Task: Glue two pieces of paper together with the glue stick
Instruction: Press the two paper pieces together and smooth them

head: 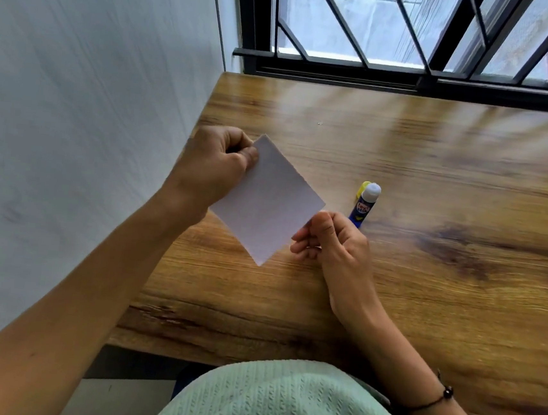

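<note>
Wall, white, runs along the worktop's left edge. Window with black bars and frame sits behind the far edge. Worktop, wood grain, brown, with streaks of glare near the far edge.

Person seated at the near edge, green knit top low in view. Both forearms bare, reaching in over the near-left part of the worktop. Black cord bracelet with a dark bead on the right wrist.

Paper, white, roughly square, turned like a diamond, held up over the worktop near its left edge. Can't tell whether it is one sheet or two stacked; only one face shows.

Left hand grips the paper's upper-left side, fingers curled, thumb pressed onto the sheet near the top corner. Right hand pinches the lower-right side near the right corner, thumb on top, fingers curled under. Both hands closed on the paper, none free.

Glue stick, blue body with a red and white label, lies on the worktop just beside the right hand, on its far side, near the paper's right corner. White glue tip is exposed and points toward the far edge. Yellow cap lies right behind the tip, touching or nearly so; can't tell which.

Tiny pale speck on the worktop toward the far-left corner.
</note>
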### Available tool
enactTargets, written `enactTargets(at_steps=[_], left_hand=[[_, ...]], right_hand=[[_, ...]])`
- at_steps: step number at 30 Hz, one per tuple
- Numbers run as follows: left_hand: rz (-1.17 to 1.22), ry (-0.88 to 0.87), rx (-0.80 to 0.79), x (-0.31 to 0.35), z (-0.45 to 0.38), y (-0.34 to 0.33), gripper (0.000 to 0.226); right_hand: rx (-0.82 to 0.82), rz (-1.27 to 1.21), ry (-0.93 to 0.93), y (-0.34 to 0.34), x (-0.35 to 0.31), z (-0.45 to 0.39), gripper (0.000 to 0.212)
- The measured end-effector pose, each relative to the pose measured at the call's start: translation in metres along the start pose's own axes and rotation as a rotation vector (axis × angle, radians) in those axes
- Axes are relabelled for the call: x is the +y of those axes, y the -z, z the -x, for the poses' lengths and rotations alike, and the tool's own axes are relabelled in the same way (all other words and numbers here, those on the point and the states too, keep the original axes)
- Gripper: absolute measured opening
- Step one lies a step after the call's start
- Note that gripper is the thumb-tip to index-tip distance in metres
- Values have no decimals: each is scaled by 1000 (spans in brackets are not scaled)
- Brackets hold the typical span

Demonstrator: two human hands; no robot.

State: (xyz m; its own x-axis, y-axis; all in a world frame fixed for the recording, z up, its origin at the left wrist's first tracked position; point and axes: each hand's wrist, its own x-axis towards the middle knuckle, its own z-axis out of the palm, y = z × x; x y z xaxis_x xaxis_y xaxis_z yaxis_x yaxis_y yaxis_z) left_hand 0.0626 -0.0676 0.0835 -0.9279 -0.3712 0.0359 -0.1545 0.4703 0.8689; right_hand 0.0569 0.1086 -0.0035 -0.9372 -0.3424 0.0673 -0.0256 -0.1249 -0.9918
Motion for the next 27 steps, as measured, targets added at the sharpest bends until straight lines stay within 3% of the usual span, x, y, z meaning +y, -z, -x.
enactTargets(at_steps=[5,9,11,13,17,22,27], left_hand=[[60,71,44,-12,9,-10,18],[41,78,23,-15,16,-14,11],[-136,-39,79,-12,21,-15,27],[-333,-269,126,-6,23,-15,40],[-510,-541,-104,6,26,-22,24],[-474,-589,-154,13,27,-31,4],[-433,-569,-144,21,26,-23,10]], right_hand=[[-11,-142,-9,-8,-14,-6,41],[56,115,36,-7,-18,-9,24],[98,263,68,-6,-20,-10,24],[94,391,108,-5,-23,-12,23],[38,605,200,-6,-32,-16,22],[2,749,309,0,-50,-19,15],[-44,745,347,-3,-56,-14,17]])
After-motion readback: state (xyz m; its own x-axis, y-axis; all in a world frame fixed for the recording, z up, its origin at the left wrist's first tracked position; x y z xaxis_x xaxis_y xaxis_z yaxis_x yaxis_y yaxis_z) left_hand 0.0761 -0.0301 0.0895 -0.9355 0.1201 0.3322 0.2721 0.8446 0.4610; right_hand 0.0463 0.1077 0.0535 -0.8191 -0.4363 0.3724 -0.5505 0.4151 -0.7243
